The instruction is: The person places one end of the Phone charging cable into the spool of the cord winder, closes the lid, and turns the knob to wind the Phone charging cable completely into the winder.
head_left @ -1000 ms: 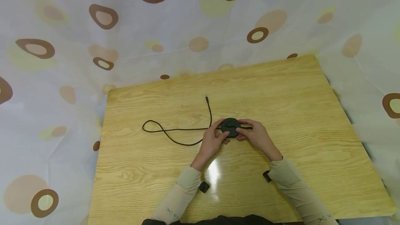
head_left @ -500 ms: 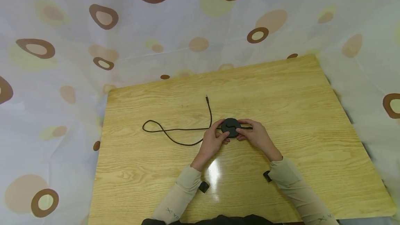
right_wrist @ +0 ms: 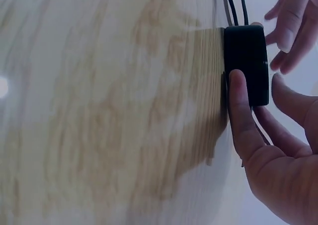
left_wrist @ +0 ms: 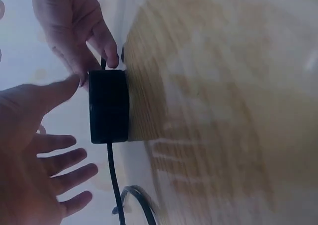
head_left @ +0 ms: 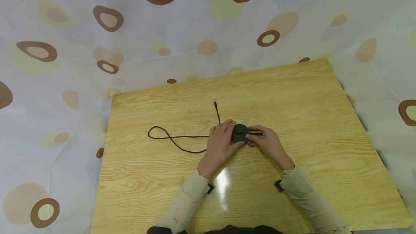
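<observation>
A round, thick black disc (head_left: pixel 239 135) with an S-shaped groove on top lies on the wooden table. A thin black cable (left_wrist: pixel 113 168) runs from its left side, and a short black end (head_left: pixel 258 133) sticks out at the right. My right hand (head_left: pixel 269 143) grips the disc's right edge, a finger (right_wrist: pixel 239 98) curled along its side and the thumb above. At the left edge, my left hand (head_left: pixel 221 142) is spread. In the left wrist view its straight fingers (left_wrist: pixel 69 178) stand apart from the disc, the thumb near the upper face.
To the left the cable makes a loop (head_left: pixel 157 127) on the table (head_left: pixel 156 183). Its plug (head_left: pixel 215 104) points to the back. A patterned cloth (head_left: pixel 182 21) hangs behind the table and along its sides. Dark straps (head_left: pixel 278 185) hang at the cuffs.
The left hand has let go of the disc's edge, its fingers unbending and spreading over the cable at the left. The right hand keeps its hold on the disc.
</observation>
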Demonstrator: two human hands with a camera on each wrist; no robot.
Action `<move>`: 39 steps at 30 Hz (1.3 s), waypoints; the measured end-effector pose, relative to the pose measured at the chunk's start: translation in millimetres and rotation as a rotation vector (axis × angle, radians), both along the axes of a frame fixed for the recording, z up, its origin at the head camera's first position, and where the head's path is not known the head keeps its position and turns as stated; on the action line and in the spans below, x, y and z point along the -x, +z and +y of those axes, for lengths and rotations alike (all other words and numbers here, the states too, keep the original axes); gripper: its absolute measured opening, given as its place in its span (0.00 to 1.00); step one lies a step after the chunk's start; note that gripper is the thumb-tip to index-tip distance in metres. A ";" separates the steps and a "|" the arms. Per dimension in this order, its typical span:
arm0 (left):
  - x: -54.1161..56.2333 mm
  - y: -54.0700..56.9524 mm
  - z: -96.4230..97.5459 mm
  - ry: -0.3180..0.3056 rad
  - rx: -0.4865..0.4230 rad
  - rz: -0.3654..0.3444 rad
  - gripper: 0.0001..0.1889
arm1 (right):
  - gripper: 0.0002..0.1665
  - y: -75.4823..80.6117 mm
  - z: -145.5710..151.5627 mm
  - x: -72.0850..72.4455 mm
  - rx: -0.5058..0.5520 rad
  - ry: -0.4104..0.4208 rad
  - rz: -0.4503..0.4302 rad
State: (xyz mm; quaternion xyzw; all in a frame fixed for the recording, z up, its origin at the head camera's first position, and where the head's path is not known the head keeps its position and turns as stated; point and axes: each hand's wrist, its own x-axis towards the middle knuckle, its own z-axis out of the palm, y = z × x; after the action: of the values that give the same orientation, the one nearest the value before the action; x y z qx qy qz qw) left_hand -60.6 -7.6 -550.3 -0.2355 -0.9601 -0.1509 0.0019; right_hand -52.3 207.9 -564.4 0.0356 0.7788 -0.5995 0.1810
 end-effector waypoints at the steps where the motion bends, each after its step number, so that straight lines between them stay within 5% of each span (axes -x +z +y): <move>1: 1.3 0.5 0.8 -0.013 0.013 -0.021 0.42 | 0.31 -1.1 1.3 -0.1 -0.007 -0.001 0.005; 6: 3.6 -2.0 8.1 -0.049 0.029 -0.164 0.47 | 0.29 -4.5 11.0 0.8 -0.048 0.015 0.038; 15: -2.0 -10.1 11.8 -0.039 0.007 -0.220 0.44 | 0.23 -10.5 18.8 -2.6 -0.111 0.094 0.051; 32: 12.2 -15.8 11.7 -0.049 0.022 -0.162 0.42 | 0.17 -11.2 8.6 8.3 -0.273 0.128 0.121; 39: 24.4 -24.8 14.3 -0.108 0.156 -0.057 0.40 | 0.11 -18.3 6.4 17.2 -0.349 0.129 0.189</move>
State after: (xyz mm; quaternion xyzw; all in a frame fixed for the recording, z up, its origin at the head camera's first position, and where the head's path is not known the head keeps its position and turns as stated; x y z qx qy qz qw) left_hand -85.1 6.7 -575.2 -0.2821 -0.9545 -0.0822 -0.0517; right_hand -69.5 214.3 -582.7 -0.0398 0.8851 -0.4433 0.1361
